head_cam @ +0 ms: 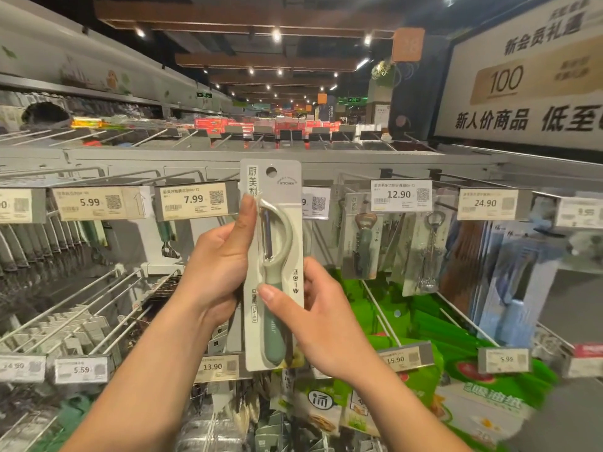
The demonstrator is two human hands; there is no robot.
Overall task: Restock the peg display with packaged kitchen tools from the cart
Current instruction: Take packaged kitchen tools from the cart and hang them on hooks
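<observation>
Above you run dark wooden ceiling beams (261, 62) dotted with small spotlights (276, 34). A big white promotional board (473, 70) fills your upper right; green exit signs (204, 95) glow far off down the store aisle.

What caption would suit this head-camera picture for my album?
Left hand and right hand hold a pale-carded green-handled peeler upright before a price-tagged peg display.

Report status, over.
Status: left hand and right hand grip packaged peeler, upright. Its hang hole free, not yet hung. Nothing seen in the way.
</observation>
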